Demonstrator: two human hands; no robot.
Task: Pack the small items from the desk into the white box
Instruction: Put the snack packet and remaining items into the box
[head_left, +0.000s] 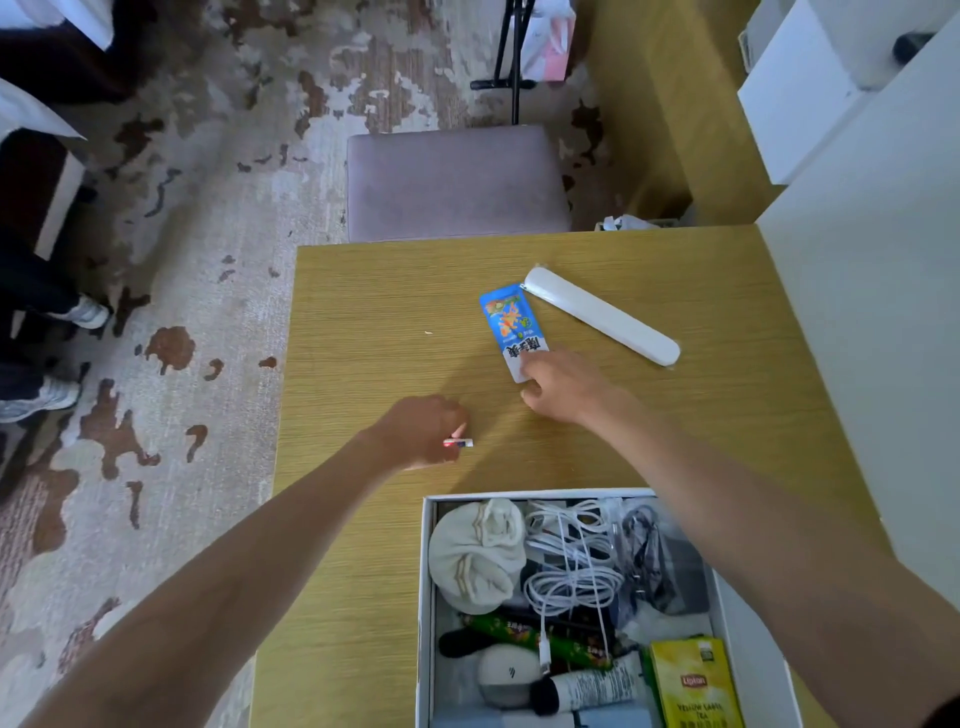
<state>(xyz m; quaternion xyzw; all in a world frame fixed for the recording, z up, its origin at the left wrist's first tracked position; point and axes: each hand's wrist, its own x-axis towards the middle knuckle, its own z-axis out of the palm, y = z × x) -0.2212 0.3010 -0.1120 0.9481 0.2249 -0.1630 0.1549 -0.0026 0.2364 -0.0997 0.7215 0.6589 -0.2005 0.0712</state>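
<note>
The white box (425, 571) sits open at the desk's near edge, holding white socks, coiled white cables, a yellow tea packet and tubes. My left hand (421, 431) is closed on a small red-and-white stick (460, 442) just above the desk, left of centre. A blue snack sachet (511, 325) lies flat further back. My right hand (563, 384) rests its fingertips on the sachet's near white end, fingers spread, not gripping it. A long white case (602, 322) lies diagonally just right of the sachet.
The wooden desk (374, 312) ends at its left edge by patterned carpet. A purple stool (457, 182) stands behind the desk. A white cabinet (857, 312) borders the right side. A person's shoes (78, 312) are at far left.
</note>
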